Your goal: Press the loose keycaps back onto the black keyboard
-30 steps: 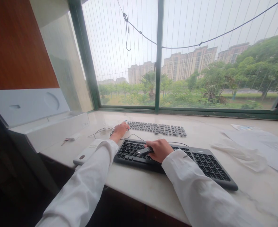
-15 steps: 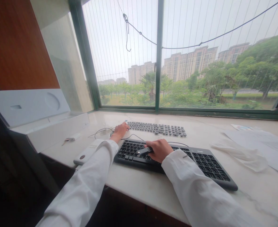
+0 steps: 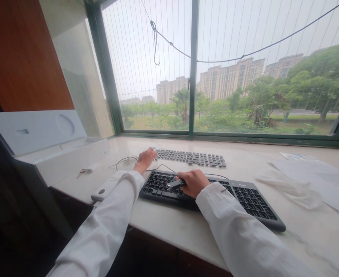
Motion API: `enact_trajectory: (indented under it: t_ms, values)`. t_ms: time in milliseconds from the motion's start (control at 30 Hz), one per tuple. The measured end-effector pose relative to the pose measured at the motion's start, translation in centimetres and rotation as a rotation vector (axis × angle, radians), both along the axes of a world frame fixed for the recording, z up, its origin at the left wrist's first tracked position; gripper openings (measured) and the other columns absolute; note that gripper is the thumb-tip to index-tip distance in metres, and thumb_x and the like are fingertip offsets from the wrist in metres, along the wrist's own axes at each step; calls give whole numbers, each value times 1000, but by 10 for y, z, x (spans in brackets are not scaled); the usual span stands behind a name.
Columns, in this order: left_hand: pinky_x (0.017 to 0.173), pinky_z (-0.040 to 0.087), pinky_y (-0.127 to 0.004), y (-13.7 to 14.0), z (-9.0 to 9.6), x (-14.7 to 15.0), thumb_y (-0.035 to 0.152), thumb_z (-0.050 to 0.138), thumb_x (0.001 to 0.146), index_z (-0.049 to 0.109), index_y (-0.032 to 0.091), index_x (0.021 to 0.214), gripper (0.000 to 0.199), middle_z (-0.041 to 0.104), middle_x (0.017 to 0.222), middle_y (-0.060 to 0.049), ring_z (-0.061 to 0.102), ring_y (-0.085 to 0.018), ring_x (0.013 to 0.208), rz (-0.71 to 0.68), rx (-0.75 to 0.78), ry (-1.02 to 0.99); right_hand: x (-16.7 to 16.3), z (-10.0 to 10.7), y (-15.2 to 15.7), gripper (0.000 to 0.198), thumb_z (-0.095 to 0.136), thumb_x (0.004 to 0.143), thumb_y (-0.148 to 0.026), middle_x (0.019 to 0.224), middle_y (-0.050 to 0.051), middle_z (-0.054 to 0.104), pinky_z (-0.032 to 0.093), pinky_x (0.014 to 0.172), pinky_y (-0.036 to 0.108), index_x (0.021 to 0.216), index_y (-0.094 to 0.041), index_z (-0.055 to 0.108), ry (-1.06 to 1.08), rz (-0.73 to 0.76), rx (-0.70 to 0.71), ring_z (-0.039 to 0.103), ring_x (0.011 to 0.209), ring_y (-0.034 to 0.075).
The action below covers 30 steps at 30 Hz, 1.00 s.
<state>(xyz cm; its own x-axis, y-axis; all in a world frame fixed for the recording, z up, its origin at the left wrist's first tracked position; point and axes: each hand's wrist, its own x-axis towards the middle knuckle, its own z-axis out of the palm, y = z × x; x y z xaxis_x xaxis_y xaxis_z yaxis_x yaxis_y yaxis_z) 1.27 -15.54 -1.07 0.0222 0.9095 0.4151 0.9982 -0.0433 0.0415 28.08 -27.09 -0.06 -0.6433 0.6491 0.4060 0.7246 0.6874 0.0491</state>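
Observation:
My left hand (image 3: 145, 158) rests at the left end of rows of loose dark keycaps (image 3: 191, 157) laid out on the pale counter. Its fingers are drawn together; anything between the fingertips is too small to make out. Closer to me, my right hand (image 3: 195, 182) is closed round a short dark tool with a silver tip (image 3: 175, 184), held over the black keyboard (image 3: 254, 202). Most of the keyboard's key positions look bare of caps, with black square sockets showing. A few caps sit along its front left edge. My right hand and sleeve hide its middle.
An open white box (image 3: 68, 154) stands at the left. Near it lie a small white item with a metal end (image 3: 88, 169) and a white device (image 3: 106, 188) partly under my left sleeve. A thin cable (image 3: 163, 166) runs behind the keyboard. Crumpled tissue (image 3: 292, 188) and papers (image 3: 322, 175) lie right.
My left hand's fingertips have drawn in slightly from the left end of the keycap rows. My right hand has kept its hold on the tool over the keyboard.

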Motion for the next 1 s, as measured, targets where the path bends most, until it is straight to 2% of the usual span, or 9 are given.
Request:
enact_trajectory:
  t_ms: [167,267,333,433,600,700,833,933,1000]
  values:
    - [78,47,-29,-28,39,8,42,49,90,71,28,97,26,64,110,-1,63,-19,90,-29,104,-44,1,-2,2,26,41,89,-33,66,3,67,26,55,27,80,-21,62,17,-23,34,59,58,16]
    - [80,46,-30,-63,63,15,47,51,89,72,29,93,28,66,104,0,62,-20,92,-124,90,-70,3,-3,4,26,41,88,-33,67,4,68,26,56,27,78,-21,62,41,-46,54,60,59,17]
    - [84,45,-30,-95,70,20,48,50,89,71,32,94,27,66,106,2,61,-19,94,-203,50,-85,5,-2,4,26,42,88,-34,67,5,68,27,56,27,78,-20,62,58,-68,66,61,60,17]
    - [87,45,-30,-145,60,26,48,48,90,71,31,98,30,66,108,1,60,-19,97,-226,-14,-157,7,-1,5,27,42,88,-35,67,5,69,29,57,27,79,-20,62,75,-95,77,61,60,18]
    - [80,47,-27,-199,16,25,45,52,89,68,35,105,25,64,112,1,62,-17,94,-261,-86,-197,9,-2,5,26,42,86,-33,67,4,69,31,57,26,80,-21,63,102,-113,93,62,61,18]
    - [76,47,-25,-207,-3,22,43,52,89,67,34,106,25,62,114,0,63,-16,92,-279,-61,-206,9,-6,6,28,40,87,-35,65,4,67,33,58,26,77,-21,62,155,-102,116,61,59,18]
    - [72,46,-24,-208,-10,20,41,51,91,67,33,105,23,62,111,1,63,-14,90,-314,4,-219,4,-8,5,30,40,87,-38,58,3,61,36,58,26,70,-21,58,291,-83,108,58,56,18]
    - [72,47,-25,-207,-11,19,40,51,91,68,31,98,21,63,106,1,64,-14,85,-327,28,-228,-10,-4,-2,31,43,85,-42,54,1,55,37,58,26,64,-21,52,531,-100,68,53,54,16]
    - [72,47,-25,-207,-11,19,38,51,91,68,28,95,20,64,104,0,64,-14,83,-329,36,-226,-27,0,-8,37,42,84,-48,50,1,50,38,54,27,59,-22,45,776,-150,-21,48,51,16]
